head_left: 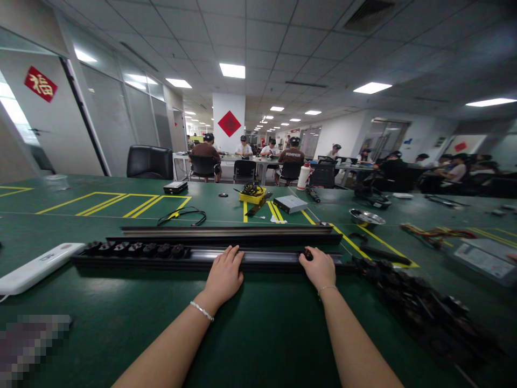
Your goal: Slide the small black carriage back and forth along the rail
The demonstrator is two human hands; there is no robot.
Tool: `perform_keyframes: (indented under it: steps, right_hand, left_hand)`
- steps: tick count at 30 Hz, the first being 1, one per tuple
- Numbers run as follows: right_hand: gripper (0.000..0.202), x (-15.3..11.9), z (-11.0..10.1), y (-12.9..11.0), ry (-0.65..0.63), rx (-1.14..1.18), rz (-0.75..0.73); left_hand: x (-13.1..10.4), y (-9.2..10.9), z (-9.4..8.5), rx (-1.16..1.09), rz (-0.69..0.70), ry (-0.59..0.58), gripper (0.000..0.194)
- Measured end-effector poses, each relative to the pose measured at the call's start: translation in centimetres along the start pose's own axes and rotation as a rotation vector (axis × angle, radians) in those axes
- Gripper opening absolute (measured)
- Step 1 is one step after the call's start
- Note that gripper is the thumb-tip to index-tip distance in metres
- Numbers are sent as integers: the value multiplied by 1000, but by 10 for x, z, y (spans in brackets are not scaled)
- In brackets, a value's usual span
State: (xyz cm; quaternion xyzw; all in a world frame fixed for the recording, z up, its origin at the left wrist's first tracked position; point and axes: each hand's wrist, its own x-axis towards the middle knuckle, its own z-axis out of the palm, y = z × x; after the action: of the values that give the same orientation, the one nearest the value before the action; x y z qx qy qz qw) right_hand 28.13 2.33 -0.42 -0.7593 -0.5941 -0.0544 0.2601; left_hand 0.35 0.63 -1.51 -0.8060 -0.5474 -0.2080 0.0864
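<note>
A long black rail (pixel 266 257) with a shiny grey channel lies across the green table in front of me. Several small black blocks (pixel 149 249) sit in a row in its left part. My left hand (pixel 226 274) lies across the middle of the rail, fingers over the top and thumb at the near side, gripping it. Over the rail's right part, my right hand (pixel 321 268) pinches a small black block (pixel 308 254), partly hidden by the fingers. Whether that block touches the channel, I cannot tell. Behind lies a second long rail (pixel 226 232), parallel and close.
A blurred pile of black parts (pixel 428 302) lies at the right. A white power strip (pixel 42 268) is at the left. Farther back are a yellow box with cables (pixel 252 195), a grey box (pixel 290 203), a metal bowl (pixel 367 217) and a bottle (pixel 304 177). People sit at distant tables.
</note>
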Motion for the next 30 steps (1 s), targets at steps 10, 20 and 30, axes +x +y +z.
perform_keyframes:
  steps: [10,20,30]
  right_hand:
    - [41,0,2,1,2,-7,4]
    - [40,1,1,1,10,8,16]
    - [36,-4,0,-2,33,34,54]
  left_hand:
    - [0,0,0,-4,-6,-7,49]
    - [0,0,1,1,-7,-4,49]
    - [0,0,1,-3,-13,-17,49]
